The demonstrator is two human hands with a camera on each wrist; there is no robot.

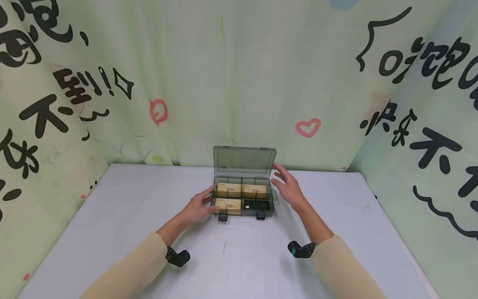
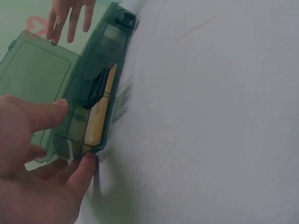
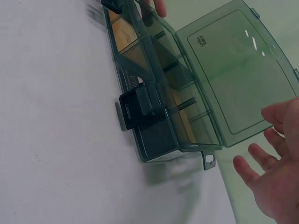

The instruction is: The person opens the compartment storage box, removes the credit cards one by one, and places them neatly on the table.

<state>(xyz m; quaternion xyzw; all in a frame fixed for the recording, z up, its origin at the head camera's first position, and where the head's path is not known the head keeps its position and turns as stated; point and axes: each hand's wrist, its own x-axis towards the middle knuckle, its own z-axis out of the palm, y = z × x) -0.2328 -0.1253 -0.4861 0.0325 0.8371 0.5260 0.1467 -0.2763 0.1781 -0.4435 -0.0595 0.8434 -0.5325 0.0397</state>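
A translucent grey-green plastic organizer box [image 1: 242, 214] sits on the table with its lid [image 1: 244, 160] raised at the back. Tan packs [image 1: 228, 204] lie in three of its compartments, and a black item [image 1: 256, 205] lies in the front right one. My left hand [image 1: 198, 206] is at the box's left end, one digit touching the front corner and the other fingers spread along the side, also seen in the left wrist view. To the right, my right hand [image 1: 290, 189] has loosely spread fingers, with a fingertip at the lid's right edge in the right wrist view.
Two dark latches, a left one [image 1: 223, 216] and a right one [image 1: 260, 215], hang off the box's front. The white table [image 1: 149, 199] extends around it. Behind stands a pale green curtain [image 1: 231, 83] printed with black characters and hearts. Each wrist carries a black strapped device [image 1: 177, 256].
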